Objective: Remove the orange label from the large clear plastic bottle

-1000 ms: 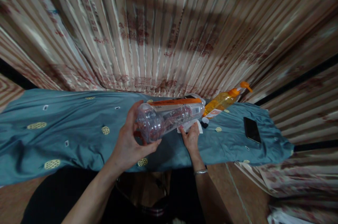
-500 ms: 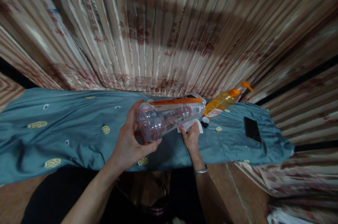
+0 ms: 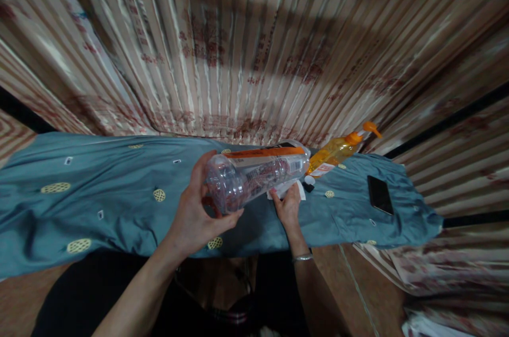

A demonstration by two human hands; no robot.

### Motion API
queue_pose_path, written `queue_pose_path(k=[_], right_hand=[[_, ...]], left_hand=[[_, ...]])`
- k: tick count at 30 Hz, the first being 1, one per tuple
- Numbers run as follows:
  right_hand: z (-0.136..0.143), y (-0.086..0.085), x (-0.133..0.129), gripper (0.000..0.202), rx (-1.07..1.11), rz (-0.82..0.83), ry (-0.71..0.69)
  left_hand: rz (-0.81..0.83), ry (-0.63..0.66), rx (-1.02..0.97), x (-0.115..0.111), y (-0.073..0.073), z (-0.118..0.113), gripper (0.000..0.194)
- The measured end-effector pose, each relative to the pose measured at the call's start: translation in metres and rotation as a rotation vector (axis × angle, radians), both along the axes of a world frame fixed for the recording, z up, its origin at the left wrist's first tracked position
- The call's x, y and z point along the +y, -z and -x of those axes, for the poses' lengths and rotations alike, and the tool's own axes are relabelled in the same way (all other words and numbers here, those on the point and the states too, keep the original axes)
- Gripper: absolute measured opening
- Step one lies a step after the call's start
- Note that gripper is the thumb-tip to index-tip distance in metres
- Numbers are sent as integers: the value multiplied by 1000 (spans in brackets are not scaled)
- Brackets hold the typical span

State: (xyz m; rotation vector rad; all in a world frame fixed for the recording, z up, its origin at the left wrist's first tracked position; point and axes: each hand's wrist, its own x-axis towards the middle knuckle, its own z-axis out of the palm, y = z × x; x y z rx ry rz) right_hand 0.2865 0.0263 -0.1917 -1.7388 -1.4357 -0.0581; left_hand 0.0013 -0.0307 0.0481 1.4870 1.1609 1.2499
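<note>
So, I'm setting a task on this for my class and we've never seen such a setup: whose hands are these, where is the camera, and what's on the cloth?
There is no machine: these are a person's two bare hands. A camera worn on the person's head looks forward and down. The left hand grips one end of a clear plastic bottle, which lies slantwise across the view. The right hand has its fingers on a white piece, paper or cloth, I can't tell. On the patterned blue-green cloth are also an orange pump bottle, a small black-and-white item and what looks like a phone. Behind hangs a striped curtain.
</note>
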Motion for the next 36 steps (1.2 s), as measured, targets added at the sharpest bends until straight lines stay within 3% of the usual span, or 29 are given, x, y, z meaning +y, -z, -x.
queue_pose_path(k=[17, 36], right_hand=[[0, 2, 1, 92, 7, 11, -7], [2, 0, 0, 88, 13, 5, -1]], left_hand=[[21, 5, 24, 0, -6, 0, 105], [15, 17, 9, -1, -1, 0, 102]])
